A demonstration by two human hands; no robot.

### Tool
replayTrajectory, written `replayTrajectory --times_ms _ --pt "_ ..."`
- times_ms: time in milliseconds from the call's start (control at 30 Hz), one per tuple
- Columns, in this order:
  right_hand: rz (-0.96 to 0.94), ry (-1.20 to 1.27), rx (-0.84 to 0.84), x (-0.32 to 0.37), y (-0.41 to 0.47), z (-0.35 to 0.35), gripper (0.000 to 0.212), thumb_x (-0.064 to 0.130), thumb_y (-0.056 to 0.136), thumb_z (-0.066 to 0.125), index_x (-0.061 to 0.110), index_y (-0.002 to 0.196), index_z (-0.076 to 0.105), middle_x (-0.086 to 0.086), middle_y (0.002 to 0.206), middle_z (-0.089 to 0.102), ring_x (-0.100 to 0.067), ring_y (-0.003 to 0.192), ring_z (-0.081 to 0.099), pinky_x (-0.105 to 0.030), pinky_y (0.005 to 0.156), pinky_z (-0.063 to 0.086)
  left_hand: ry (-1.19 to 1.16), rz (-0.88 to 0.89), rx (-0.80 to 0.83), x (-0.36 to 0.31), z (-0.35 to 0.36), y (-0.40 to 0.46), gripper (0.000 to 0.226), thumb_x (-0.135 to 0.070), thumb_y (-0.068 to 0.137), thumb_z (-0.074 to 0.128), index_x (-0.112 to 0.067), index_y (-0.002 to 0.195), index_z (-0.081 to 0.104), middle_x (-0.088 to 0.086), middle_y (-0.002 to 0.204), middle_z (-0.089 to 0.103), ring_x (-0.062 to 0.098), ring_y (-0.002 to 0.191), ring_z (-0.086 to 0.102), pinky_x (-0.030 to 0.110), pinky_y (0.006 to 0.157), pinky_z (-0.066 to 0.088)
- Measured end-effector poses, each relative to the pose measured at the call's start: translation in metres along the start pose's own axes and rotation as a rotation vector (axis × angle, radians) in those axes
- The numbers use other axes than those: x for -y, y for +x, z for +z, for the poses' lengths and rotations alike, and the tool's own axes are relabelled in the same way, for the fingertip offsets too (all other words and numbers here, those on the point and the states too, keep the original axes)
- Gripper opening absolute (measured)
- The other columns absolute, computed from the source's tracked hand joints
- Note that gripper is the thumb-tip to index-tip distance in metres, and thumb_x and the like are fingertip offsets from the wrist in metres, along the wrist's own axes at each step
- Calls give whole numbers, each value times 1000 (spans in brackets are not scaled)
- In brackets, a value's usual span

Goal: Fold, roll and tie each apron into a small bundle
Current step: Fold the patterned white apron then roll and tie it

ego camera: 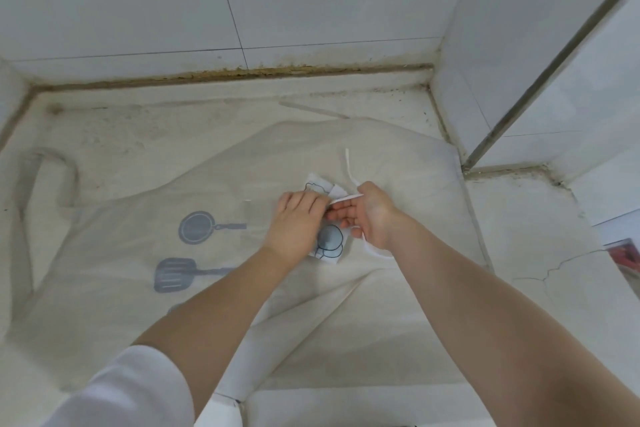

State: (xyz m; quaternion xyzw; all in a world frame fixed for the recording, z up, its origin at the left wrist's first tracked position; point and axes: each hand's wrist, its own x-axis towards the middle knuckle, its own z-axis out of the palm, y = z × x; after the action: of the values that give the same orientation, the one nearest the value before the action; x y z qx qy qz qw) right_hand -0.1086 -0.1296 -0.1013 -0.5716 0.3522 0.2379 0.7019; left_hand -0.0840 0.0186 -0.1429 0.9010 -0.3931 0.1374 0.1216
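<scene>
Tying looks like the step in hand: a small rolled apron bundle (327, 239) sits on top of a larger beige apron (242, 184) spread flat on the counter (519, 253). On the bundle, the left hand (298, 222) presses down, fingers curled over its far edge. Just right of the bundle, the right hand (367, 215) pinches the white tie strap (348, 166), fingers half open. Next, the strap likely needs wrapping round and knotting while the roll is pinned. Count: two aprons, two hands, one strap end showing.

We see a cream apron (311, 156) printed with a grey pan (199, 227) and spatula (175, 274), a white tie strap (347, 163).
</scene>
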Motion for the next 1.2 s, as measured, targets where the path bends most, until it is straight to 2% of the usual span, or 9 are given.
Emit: replayTrajectory --times_ms 133,267,400,533,700,900,1000,1100,1200 --pt "-73 -388 -63 5 -6 3 22 27 91 47 15 77 59 -4 75 64 -13 59 44 -23 50 29 106 77 118 0 1 9 34 -13 63 55 -11 97 59 6 80 60 28 72 59 30 76 29" --pt "-118 -818 -21 24 -29 -7 29 36 92 54 12 109 56 0 83 55 -10 71 48 -16 53 36 227 185 89 -7 10 6 38 -6 58 53 -10 95 48 7 91 41 26 76 46 32 73 29" --pt "54 -1596 50 43 -47 -18 30 28 95 51 10 71 50 -4 85 62 -15 62 48 -22 53 35 150 219 333 -17 3 19 48 -8 64 60 -13 112 58 3 99 56 22 87 57 28 83 31" --pt "-152 -1322 -22 55 -46 -22 31 20 90 54 13 60 50 -2 56 44 -14 49 38 -23 47 29 -54 -17 637 -26 -5 35 41 -28 92 44 -18 132 44 1 123 52 23 114 48 35 98 27" --pt "-433 -745 95 53 -43 -9 35 22 93 53 14 59 52 1 53 48 -6 45 43 -17 52 37 -253 -264 609 -31 -9 41 46 -42 101 26 -16 107 63 -1 90 65 20 101 56 36 93 29" --pt "-473 -117 257 57 -39 1 32 35 101 35 14 100 60 -3 99 59 -16 94 57 -30 97 44 -1159 -687 389 -15 -40 37 34 -24 100 40 -17 70 53 -9 58 47 6 56 42 21 59 35" --pt "-539 -478 152 53 -35 17 31 38 99 41 14 108 58 -6 111 60 -20 101 59 -37 101 44 -1324 -777 325 -5 -55 35 36 -17 100 42 -17 64 47 -12 50 43 1 48 41 15 53 36" --pt "-736 -944 41 48 -30 28 23 10 95 47 7 114 61 -10 114 63 -22 103 58 -30 94 43 -1352 -863 291 2 -64 33 35 -18 99 44 -15 65 51 -12 47 50 -1 44 47 14 50 38" --pt "-724 -1174 94 45 -26 32 37 6 94 46 11 130 49 -12 120 57 -25 109 54 -29 90 41 -1414 -932 274 8 -67 28 33 -17 100 41 -11 71 56 0 61 56 10 57 53 18 56 42"
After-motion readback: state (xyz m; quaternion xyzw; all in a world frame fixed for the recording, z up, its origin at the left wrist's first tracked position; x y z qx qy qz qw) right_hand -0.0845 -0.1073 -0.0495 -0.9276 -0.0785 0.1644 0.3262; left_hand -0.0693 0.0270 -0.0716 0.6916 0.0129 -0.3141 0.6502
